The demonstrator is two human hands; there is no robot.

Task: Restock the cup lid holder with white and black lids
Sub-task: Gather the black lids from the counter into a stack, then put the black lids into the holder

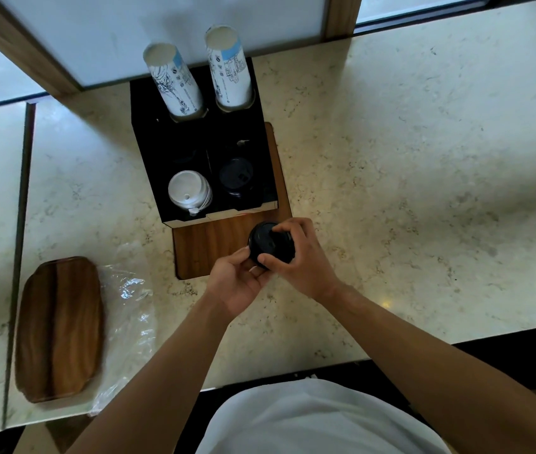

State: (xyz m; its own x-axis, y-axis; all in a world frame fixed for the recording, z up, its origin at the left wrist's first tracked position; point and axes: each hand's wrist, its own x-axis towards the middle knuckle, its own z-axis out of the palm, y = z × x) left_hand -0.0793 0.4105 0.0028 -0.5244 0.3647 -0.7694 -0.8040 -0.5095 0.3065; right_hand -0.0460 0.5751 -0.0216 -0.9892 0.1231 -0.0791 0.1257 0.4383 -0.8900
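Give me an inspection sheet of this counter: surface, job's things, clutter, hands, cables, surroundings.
Surface: pale marble counter with a wooden board under the holder.
Job's things: black lid holder; white lids stacked in its front left slot, black lids in the front right; two paper cup stacks at its back; a stack of black lids in hand, held over the board.
Clutter: empty wooden tray at left, clear plastic wrap beside it.
Hands: right hand grips the held stack from the top; left hand holds its lower edge.
Cables: nothing seen.
Surroundings: frosted window panels with wooden frames behind.
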